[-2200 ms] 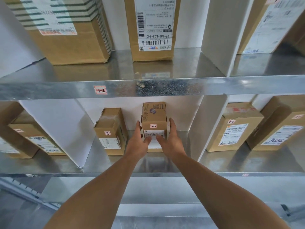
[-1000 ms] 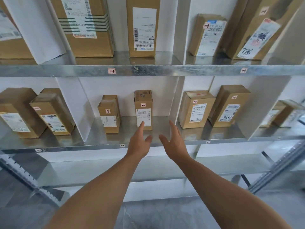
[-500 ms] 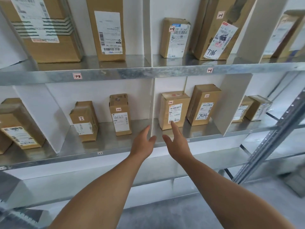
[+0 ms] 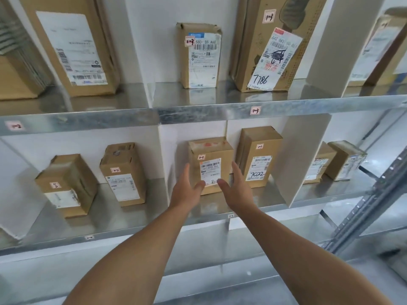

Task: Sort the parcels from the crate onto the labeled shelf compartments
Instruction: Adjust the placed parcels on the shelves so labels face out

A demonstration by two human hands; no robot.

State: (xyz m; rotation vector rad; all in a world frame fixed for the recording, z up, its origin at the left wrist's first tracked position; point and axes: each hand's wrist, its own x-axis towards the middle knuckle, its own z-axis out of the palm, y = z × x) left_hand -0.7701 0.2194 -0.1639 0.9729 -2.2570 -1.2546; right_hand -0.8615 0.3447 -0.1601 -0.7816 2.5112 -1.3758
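Parcel (image 4: 209,150) upright between left hand (image 4: 185,192) and right hand (image 4: 235,190), fingers straight, gripping nothing

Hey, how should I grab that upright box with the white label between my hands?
Clamp the box by its two tall side faces near the front edges, left hand and right hand coming straight in from the front. It stands upright; its left is free, but the gap to the 7022 parcel looks narrow.
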